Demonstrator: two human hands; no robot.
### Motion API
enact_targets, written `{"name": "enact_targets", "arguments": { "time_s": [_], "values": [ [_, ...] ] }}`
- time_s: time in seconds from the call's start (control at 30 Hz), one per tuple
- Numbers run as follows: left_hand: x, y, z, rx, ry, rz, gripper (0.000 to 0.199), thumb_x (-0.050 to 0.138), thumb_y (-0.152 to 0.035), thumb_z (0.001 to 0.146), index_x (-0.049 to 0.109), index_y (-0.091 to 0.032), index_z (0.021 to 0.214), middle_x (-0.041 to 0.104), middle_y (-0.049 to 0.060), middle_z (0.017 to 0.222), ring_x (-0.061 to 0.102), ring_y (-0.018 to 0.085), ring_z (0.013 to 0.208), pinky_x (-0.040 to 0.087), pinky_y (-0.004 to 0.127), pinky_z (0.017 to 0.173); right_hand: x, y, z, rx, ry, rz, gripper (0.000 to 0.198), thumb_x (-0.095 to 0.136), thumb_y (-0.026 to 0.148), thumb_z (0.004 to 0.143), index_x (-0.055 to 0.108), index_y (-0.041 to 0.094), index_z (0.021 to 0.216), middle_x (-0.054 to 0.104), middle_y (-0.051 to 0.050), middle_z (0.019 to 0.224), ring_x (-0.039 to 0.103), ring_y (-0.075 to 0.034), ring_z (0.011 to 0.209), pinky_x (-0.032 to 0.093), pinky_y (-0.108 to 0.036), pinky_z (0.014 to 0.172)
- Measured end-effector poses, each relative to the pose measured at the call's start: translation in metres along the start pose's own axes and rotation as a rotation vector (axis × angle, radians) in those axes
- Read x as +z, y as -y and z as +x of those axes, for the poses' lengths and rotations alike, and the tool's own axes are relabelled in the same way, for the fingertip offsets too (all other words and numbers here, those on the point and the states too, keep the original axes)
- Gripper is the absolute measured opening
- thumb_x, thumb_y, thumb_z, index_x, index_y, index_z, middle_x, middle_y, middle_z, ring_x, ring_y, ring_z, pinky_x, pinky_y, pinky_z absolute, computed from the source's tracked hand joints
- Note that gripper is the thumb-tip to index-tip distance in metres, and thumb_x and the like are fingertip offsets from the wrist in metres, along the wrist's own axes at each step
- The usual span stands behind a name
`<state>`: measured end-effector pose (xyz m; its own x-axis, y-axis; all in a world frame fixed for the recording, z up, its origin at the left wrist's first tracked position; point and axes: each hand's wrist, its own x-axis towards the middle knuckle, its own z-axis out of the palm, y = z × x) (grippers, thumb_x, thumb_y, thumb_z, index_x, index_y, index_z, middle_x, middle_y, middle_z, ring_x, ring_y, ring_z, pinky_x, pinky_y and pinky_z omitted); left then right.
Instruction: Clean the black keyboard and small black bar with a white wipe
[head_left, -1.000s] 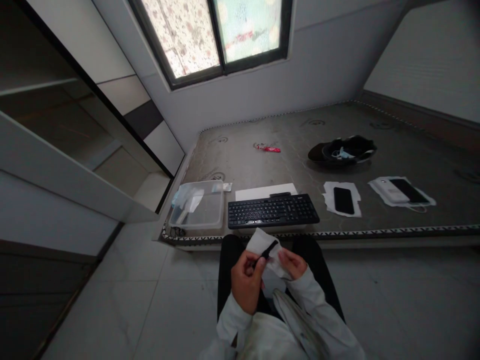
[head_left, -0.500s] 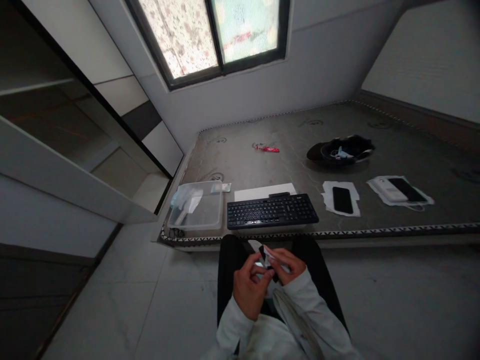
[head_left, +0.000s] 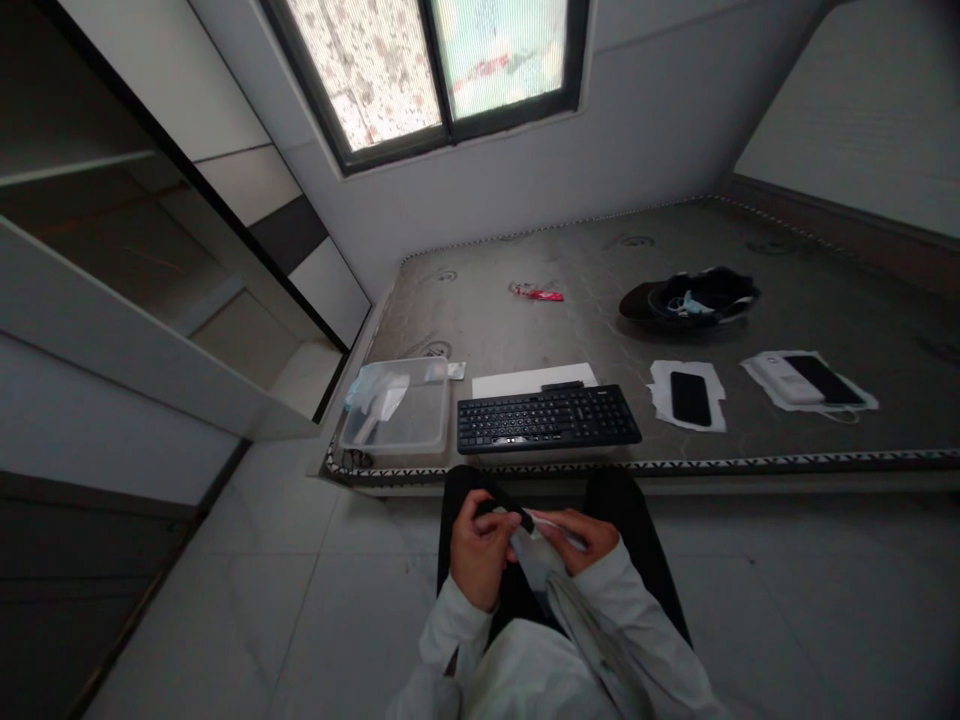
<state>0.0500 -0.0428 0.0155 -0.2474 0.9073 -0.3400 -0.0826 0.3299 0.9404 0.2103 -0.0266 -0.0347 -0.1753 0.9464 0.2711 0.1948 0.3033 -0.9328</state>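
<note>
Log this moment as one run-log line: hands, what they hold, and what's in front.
left hand: grips small black object | right hand: holds white wipe | both over lap | ahead: black keyboard, clear plastic tub

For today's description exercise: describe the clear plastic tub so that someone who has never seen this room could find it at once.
Start at the grey mattress under the window. Along its near edge lies a black keyboard; the clear plastic tub sits just left of it, at the near left corner. It is the only see-through container there; the other items are flat phones on white sheets.
</note>
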Motion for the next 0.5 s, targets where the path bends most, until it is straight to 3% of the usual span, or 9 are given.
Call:
{"name": "enact_targets", "arguments": {
  "time_s": [0.1, 0.37, 0.5],
  "values": [
    [0.003, -0.001, -0.002, -0.005, -0.005, 0.015, 0.051, 0.073, -0.045, 0.068, 0.045, -0.020, 0.102, 0.062, -0.009, 0.056, 0.044, 0.002, 0.036, 0.030, 0.012, 0.034, -0.009, 0.007, 0.004, 0.113, -0.091, 0.018, 0.022, 0.061, 0.042, 0.090, 0.075, 0.027, 0.097, 0.071, -0.002, 0.091, 0.067, -0.022, 0.081, 0.054, -0.028, 0.070],
    [0.015, 0.000, -0.016, -0.047, 0.220, 0.128, 0.052, 0.074, -0.038, 0.068, 0.060, -0.012, 0.110, 0.061, -0.005, 0.058, 0.044, 0.003, 0.041, 0.037, 0.016, 0.040, -0.011, 0.011, 0.019, -0.029, -0.161, 0.029, 0.016, 0.068, 0.038, 0.086, 0.076, 0.028, 0.095, 0.066, -0.004, 0.087, 0.063, -0.019, 0.078, 0.051, -0.024, 0.061],
    [0.015, 0.002, -0.019, 0.016, 0.240, 0.191, 0.049, 0.074, -0.037, 0.069, 0.063, -0.012, 0.110, 0.063, -0.003, 0.062, 0.043, 0.002, 0.044, 0.035, 0.016, 0.043, -0.006, 0.006, 0.020, 0.070, -0.164, 0.079, 0.028, 0.069, 0.041, 0.085, 0.072, 0.022, 0.105, 0.065, -0.005, 0.085, 0.062, -0.018, 0.074, 0.052, -0.023, 0.061]
  ]
}}
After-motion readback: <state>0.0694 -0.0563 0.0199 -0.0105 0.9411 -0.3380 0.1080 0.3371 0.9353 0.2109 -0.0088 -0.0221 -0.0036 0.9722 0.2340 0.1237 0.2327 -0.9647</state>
